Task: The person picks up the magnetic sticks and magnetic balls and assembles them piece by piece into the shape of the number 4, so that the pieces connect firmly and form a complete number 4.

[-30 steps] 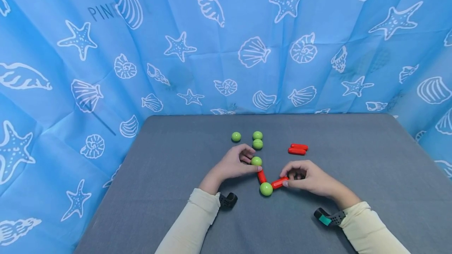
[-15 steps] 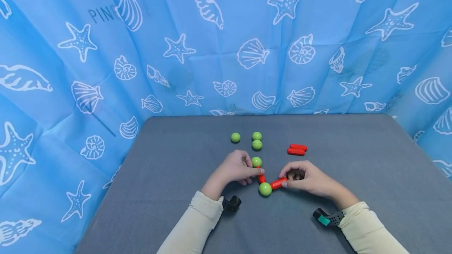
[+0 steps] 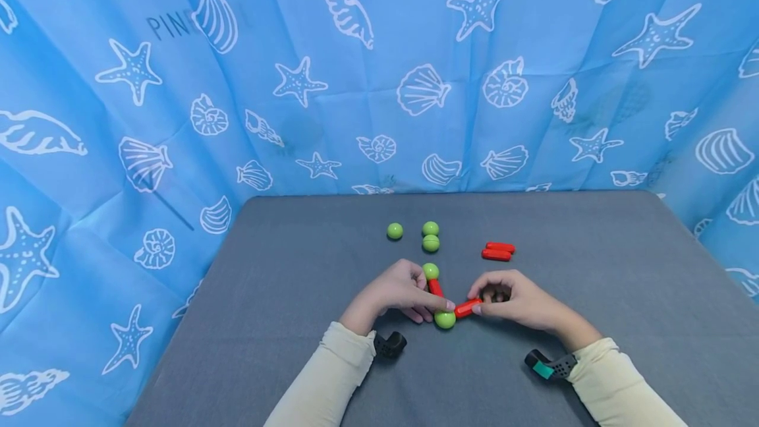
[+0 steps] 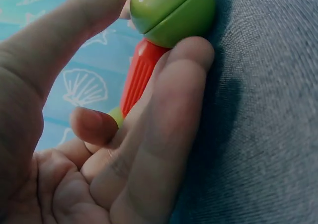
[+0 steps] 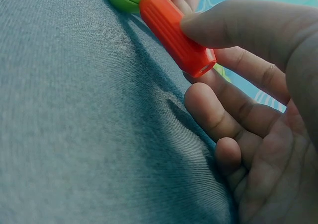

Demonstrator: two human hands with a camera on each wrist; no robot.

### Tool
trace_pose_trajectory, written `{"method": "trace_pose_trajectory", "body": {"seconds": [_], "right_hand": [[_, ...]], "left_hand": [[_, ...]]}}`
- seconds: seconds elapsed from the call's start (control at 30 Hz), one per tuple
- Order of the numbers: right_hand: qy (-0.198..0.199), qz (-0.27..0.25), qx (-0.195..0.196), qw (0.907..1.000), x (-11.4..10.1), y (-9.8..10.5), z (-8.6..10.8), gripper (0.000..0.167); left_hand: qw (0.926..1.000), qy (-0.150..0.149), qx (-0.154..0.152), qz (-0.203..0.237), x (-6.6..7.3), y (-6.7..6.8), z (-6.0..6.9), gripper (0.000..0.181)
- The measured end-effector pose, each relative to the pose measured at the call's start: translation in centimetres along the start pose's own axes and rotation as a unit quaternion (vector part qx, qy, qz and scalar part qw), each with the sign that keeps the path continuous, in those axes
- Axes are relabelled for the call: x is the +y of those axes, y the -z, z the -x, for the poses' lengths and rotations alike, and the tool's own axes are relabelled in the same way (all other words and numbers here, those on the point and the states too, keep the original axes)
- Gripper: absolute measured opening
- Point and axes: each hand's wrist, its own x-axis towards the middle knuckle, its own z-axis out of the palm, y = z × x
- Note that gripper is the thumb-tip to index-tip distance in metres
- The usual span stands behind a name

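Note:
My left hand (image 3: 398, 290) holds the nearer green ball (image 3: 445, 320) between thumb and fingers; the left wrist view shows a seam round this ball (image 4: 174, 15). From it a red grooved stick (image 3: 435, 287) runs away to a second green ball (image 3: 430, 271), which lies close to the curled fingers. My right hand (image 3: 518, 298) pinches another red stick (image 3: 468, 308) between thumb and fingers. In the right wrist view the far end of this stick (image 5: 174, 33) meets the nearer green ball, and its near end shows a small hole.
Two touching green balls (image 3: 431, 236) and a single one (image 3: 394, 231) lie farther back on the grey cloth-covered table (image 3: 308, 249). Two red sticks (image 3: 498, 252) lie side by side at the back right. A blue shell-print curtain (image 3: 379, 84) hangs behind the table.
My left hand has moved toward me, from the far green ball along the red stick to the nearer ball. The right hand keeps its pinch on its stick, nearly still.

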Motion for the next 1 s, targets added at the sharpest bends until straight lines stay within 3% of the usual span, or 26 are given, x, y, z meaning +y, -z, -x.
{"method": "trace_pose_trajectory", "body": {"seconds": [0.27, 0.73, 1.0], "right_hand": [[-0.001, -0.003, -0.003, 1.0, -0.1, 0.0, 0.0, 0.017], [-0.031, -0.004, -0.005, 0.9995, -0.2, 0.2, 0.1, 0.016], [-0.033, -0.008, -0.002, 0.9994, -0.2, 0.2, 0.1, 0.017]], "left_hand": [[0.9995, -0.004, -0.025, 0.021, -0.2, 0.1, -0.2, 0.052], [0.9975, -0.017, -0.068, 0.008, -1.1, 0.7, -0.6, 0.053], [0.9969, -0.024, -0.073, 0.014, -1.5, 0.8, -0.7, 0.054]]}}
